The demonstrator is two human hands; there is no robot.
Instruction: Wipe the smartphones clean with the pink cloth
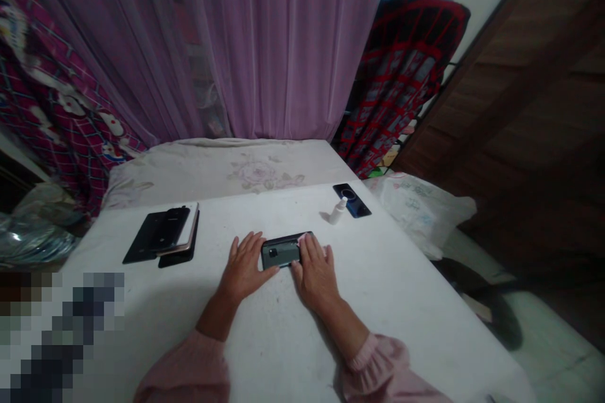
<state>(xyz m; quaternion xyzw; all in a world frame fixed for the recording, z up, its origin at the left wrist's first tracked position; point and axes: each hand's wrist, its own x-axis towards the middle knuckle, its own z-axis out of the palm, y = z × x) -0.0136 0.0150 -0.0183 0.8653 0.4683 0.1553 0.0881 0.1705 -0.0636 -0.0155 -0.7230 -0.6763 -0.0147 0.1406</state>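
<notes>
A dark, glossy phone (282, 253) lies on the white table (265, 340) between my two hands, its camera square facing up. My left hand (243, 267) is at the phone's left end, thumb and fingers apart around the edge. Over the right end rests my right hand (314, 267), its fingers pressing a small pink cloth (303, 238) against the phone. A small white spray bottle (338, 211) stands behind and to the right, beside a blue phone (352, 200) lying flat.
At the left of the table lies a stack of several phones or tablets (172, 231). A floral cloth (255, 170) covers the back part. Purple curtains (283, 44) hang behind, and a white plastic bag (420, 204) sits off the right edge.
</notes>
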